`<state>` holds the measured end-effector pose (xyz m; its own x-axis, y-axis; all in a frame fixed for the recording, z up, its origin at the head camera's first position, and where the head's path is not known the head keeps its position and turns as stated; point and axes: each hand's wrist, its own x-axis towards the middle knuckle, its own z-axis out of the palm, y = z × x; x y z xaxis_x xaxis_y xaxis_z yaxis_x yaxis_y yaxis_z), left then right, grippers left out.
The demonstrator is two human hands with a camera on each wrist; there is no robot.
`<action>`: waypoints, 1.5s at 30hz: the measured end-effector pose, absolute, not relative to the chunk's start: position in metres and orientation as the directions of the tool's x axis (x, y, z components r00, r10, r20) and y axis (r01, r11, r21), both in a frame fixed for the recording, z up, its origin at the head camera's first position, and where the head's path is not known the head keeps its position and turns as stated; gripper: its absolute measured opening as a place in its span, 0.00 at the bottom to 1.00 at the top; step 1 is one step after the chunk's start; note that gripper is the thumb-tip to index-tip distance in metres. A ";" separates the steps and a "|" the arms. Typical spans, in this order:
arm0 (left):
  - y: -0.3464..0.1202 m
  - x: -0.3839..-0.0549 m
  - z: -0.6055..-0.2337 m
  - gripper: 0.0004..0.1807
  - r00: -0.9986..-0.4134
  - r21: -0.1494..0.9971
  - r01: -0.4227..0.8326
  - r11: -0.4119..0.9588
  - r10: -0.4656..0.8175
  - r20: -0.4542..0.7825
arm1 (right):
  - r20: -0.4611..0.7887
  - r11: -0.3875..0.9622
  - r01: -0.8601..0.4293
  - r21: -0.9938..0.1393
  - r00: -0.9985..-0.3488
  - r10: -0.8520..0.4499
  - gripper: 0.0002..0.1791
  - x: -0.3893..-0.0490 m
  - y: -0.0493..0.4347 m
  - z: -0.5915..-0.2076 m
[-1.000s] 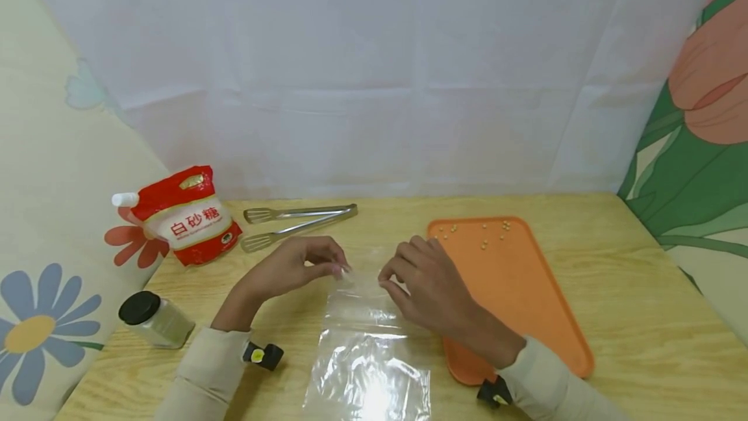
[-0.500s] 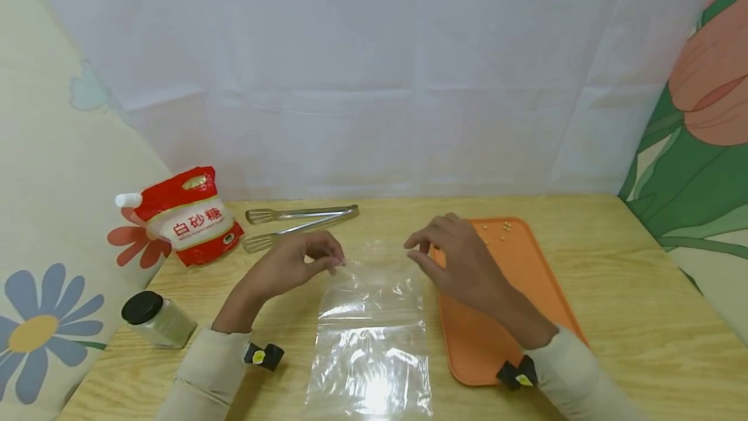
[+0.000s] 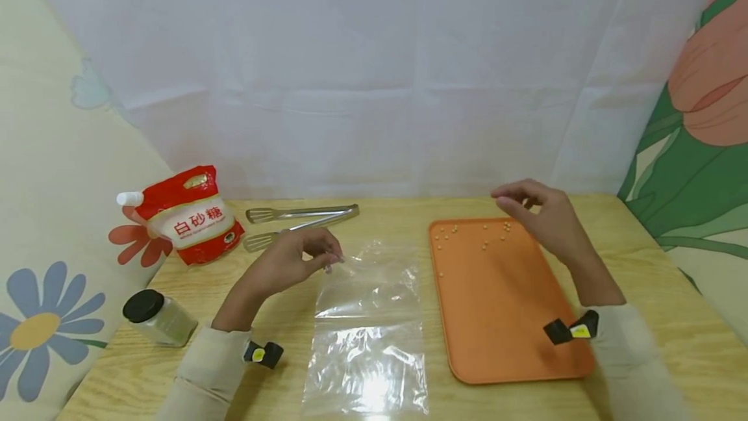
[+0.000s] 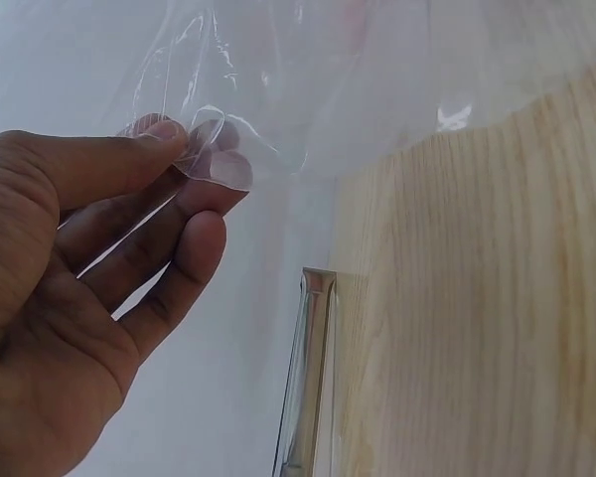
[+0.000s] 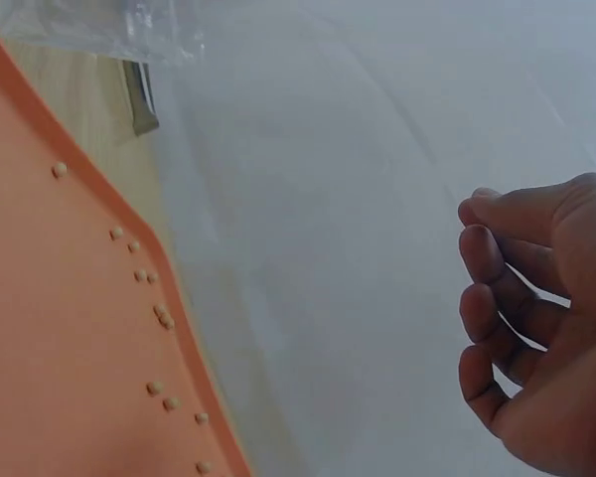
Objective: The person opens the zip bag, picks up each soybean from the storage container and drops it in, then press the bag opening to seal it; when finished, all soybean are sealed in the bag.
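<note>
Pinching the clear plastic bag [image 3: 368,336] at its eleven o'clock, my left hand [image 3: 292,264]; right hand [image 3: 545,219] loosely curled. One-sided support may let it slump.

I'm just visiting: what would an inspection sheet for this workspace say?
Surface: wood-grain table.
Job's things: clear plastic bag; orange tray with small pale beads, mostly near its far edge.
Clutter: metal tongs, red-and-white pouch and black-lidded jar, toward the left.
Grips: left hand pinches the bag's far left corner; right hand, loosely curled near the tray's far right corner, holds nothing visible.
Cables: nothing seen.
Surroundings: white sheet behind; flower-patterned panels both sides.
</note>
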<state>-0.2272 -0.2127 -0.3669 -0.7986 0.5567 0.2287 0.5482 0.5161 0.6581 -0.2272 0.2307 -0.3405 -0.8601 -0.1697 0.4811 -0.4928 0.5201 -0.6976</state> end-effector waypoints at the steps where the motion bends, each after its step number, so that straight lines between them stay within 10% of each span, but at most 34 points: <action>1: -0.213 -0.227 -0.367 0.06 -0.798 0.659 0.549 0.514 0.557 0.231 | 0.440 0.517 -0.451 -0.728 -0.885 -0.151 0.12 -0.228 0.236 -0.342; 15: -0.215 -0.225 -0.369 0.07 -0.794 0.653 0.564 0.506 0.550 0.259 | 0.018 0.523 -0.130 -0.843 -0.977 -0.214 0.25 -0.262 0.283 -0.399; 45: -0.215 -0.226 -0.368 0.07 -0.774 0.640 0.585 0.497 0.578 0.259 | 0.074 0.645 -0.179 -0.743 -0.980 -0.187 0.17 -0.269 0.282 -0.436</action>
<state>-0.2264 -0.2154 -0.3681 -0.7738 0.5781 0.2588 0.5855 0.4970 0.6405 -0.2691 0.2818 -0.4363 -0.9796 -0.1867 0.0738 -0.1789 0.6451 -0.7428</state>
